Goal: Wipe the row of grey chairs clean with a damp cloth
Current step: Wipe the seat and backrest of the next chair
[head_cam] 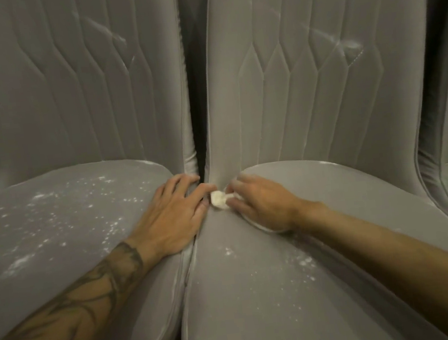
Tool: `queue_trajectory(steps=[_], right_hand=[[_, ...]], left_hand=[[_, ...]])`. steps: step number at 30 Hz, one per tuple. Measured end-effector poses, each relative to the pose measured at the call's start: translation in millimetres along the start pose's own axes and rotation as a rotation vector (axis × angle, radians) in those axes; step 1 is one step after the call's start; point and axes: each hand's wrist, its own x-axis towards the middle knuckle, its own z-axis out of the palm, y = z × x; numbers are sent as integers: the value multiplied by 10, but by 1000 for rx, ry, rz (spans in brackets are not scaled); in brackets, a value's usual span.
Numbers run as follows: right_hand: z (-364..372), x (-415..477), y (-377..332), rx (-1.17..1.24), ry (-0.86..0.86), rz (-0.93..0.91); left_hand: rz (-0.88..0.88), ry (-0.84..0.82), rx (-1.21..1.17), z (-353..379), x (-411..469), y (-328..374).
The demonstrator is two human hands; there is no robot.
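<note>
The cloth [219,199] is a small white wad at the back left corner of the right chair [264,320], on its seat, just beside the dark gap [198,144] between the two chairs. The right grip [260,202] pinches it, with fingers curled round it, pressing it into the crease where seat meets back. The left grip [175,218] lies flat and spread on the near edge of the left chair [59,260], holding nothing, its fingertips at the gap.

To do this step well, I would lean on the left seat so the crease opens. Then draw the wad out of the corner along the piping, toward the front, so that dirt is not pushed down the gap. The wad is small, so it likely needs turning often to a clean face. White specks [53,216] cover the left seat and dot the right one, and pale streaks [348,44] mark both backs, so most of the wiping looks undone.

No brand, label or writing can be read anywhere
</note>
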Motion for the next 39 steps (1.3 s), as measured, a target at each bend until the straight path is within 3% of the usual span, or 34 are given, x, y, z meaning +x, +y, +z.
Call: queue_trajectory(steps=[2, 3, 7, 9, 11, 13, 15, 16, 20, 22, 28, 31, 34, 36, 39], right_hand=[[30, 89, 12, -37, 30, 115], [79, 72, -48, -48, 49, 86], [204, -290, -351, 88, 38, -270], [88, -323, -235, 93, -22, -312], [-9, -243, 32, 30, -12, -185], [-103, -151, 285, -27, 2, 101], [-61, -114, 318, -65, 33, 247], [-14, -138, 240, -74, 46, 221], [99, -456, -218, 64, 47, -169], [16, -490, -135, 30, -6, -215], [-98, -263, 441, -108, 42, 215], [52, -419, 176, -60, 107, -25], [-65, -583, 206, -50, 7, -208], [-185, -576, 569, -123, 9, -133], [-355, -602, 1086, -150, 39, 237]], left_hand=[[-3, 11, 6, 21, 4, 0], [-5, 7, 6, 21, 4, -6], [9, -16, -6, -21, -9, 9], [1, -19, -5, -32, -11, 16], [-12, -22, 0, -23, -6, 17], [-17, -23, -7, -15, -1, 13], [-20, -18, -18, -15, -2, 9], [-20, -14, -18, -13, -1, 7], [-16, -27, 3, -2, 4, 4], [-14, -31, 1, 3, 15, -1], [-16, -14, -13, 39, 6, -46], [-19, -26, -13, 58, 14, -62], [-13, -9, -8, 53, 11, -70], [-2, 1, -6, 37, 1, -54], [2, 5, 6, 11, -5, -27]])
